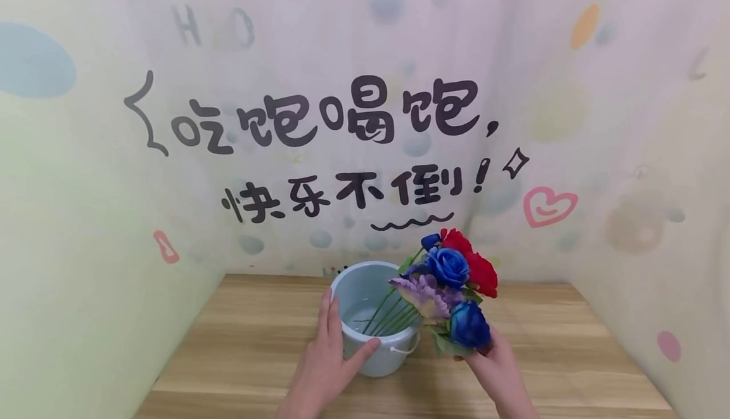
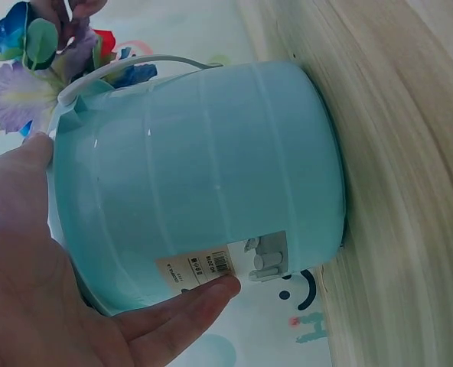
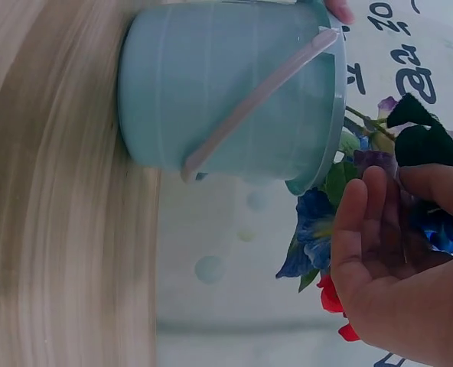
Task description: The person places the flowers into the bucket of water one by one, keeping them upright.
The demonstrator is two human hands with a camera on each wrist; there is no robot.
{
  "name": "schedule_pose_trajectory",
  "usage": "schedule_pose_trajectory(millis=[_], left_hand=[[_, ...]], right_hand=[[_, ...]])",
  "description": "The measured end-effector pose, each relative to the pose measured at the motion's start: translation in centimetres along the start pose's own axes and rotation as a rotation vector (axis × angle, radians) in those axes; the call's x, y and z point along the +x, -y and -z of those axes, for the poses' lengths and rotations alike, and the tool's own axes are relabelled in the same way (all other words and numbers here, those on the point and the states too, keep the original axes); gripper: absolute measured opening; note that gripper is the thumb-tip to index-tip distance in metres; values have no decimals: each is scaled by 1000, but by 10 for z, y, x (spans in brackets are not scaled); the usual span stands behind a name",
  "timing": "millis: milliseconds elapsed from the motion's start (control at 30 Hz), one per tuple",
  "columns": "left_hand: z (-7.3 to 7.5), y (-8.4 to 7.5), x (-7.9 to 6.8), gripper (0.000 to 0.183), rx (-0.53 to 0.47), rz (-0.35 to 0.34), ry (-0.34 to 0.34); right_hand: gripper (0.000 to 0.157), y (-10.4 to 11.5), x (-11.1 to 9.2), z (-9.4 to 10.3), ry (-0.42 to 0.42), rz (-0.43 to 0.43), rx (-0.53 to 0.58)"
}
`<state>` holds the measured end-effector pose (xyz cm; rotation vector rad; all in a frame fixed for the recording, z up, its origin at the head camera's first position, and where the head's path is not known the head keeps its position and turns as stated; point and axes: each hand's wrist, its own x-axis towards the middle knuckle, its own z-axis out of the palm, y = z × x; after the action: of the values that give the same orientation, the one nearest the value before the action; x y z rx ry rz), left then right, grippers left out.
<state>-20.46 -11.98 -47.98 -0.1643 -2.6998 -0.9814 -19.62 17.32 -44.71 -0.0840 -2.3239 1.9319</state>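
Note:
A pale blue plastic bucket [image 1: 379, 359] with a white handle stands on the wooden table. Artificial flowers lean out over its right rim, their green stems [image 1: 393, 317] inside. Among them are a blue rose [image 1: 447, 267], red flowers [image 1: 483, 273] and a purple ruffled flower [image 1: 424, 295]. My left hand [image 1: 322, 352] holds the bucket from the left, thumb at the front rim and fingers along the outside wall. At the lower right of the bunch, my right hand [image 1: 496, 368] curls round a lower blue rose [image 1: 470, 325]; the right wrist view shows thumb and fingertips at a purple petal [image 3: 376, 159].
Bare wood of the tabletop [image 1: 239, 336] shows on both sides of the bucket. A printed curtain [image 1: 319, 45] with black lettering rises behind the table's back edge. The bucket's handle [image 3: 257, 107] hangs down on its right side, and a label [image 2: 196, 267] is stuck to its wall.

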Motion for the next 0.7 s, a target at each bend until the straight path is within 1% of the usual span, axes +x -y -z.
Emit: schedule_pose_trajectory(millis=[167,267,333,400,467,600,667,700], left_hand=[[0,-1,0,115,-1,-1,-4],[1,-2,0,115,0,-11,-8],[1,-2,1,114,1,-19,-12],[2,-3,0,114,5,-19,-11],[3,-3,0,114,8,-12,-6],[7,-4,-1,115,16,-2,3],[9,-4,-2,115,29,-6,-2],[10,-4,-2,115,41,-12,-9]], right_hand=[[40,1,2,-2,4,0,-22],[45,-4,2,0,9,48,-23],[49,-9,2,5,20,103,-39],[53,-13,0,11,46,135,-56],[57,-15,-2,19,98,106,-88],[60,-9,-7,37,214,-5,-209],[57,-4,-9,47,232,-7,-298],[54,-1,-10,52,232,8,-348]])
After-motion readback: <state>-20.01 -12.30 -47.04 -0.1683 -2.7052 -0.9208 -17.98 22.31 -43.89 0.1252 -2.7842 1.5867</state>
